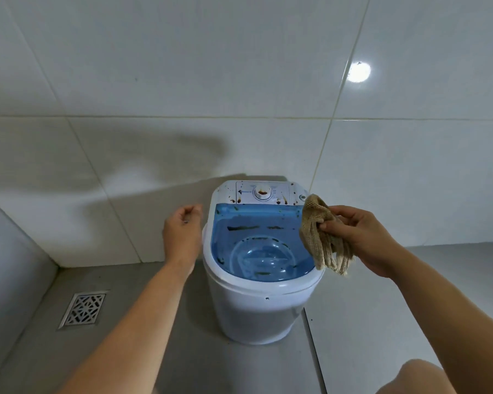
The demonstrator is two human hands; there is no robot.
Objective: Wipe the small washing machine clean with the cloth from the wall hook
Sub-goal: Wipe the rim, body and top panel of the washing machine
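A small white washing machine (256, 308) stands on the grey floor against the tiled wall. Its blue transparent lid (256, 240) carries dark green-brown smears, and brown spots dot the white control panel (264, 192) around the dial. My right hand (356, 237) pinches a beige knitted cloth (320, 240) that hangs over the machine's right rim. My left hand (182, 231) hovers just left of the machine, fingers loosely curled, holding nothing.
A metal floor drain (83, 308) lies at the lower left. White wall tiles rise behind the machine, and a corner wall stands at the far left. My knee (427, 378) shows at the bottom right.
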